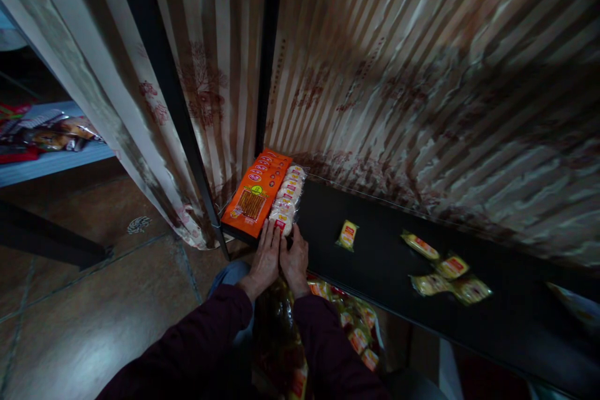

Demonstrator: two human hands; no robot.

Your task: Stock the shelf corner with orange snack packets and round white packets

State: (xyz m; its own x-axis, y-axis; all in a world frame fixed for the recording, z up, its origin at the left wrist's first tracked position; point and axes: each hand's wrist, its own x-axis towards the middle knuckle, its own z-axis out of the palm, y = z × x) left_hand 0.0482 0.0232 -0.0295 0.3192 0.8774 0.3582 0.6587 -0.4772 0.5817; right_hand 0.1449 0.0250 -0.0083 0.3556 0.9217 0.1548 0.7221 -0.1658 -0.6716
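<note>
Both my hands meet at the front edge of a black shelf [384, 262]. My left hand [265, 257] lies with fingers stretched forward against the near end of a row of small white-and-red snack packets [289, 195]. My right hand [295, 260] has its fingers curled beside the same end of the row. Left of the row stands a line of orange snack packs [257, 194], pressed against it.
Loose yellow packets lie on the shelf: one [347, 235] in the middle, several [445, 272] further right. A clear bag of more packets [347, 325] sits below the shelf by my arms. Striped curtain [422, 94] hangs behind. Another shelf with goods [47, 137] stands at left over tiled floor.
</note>
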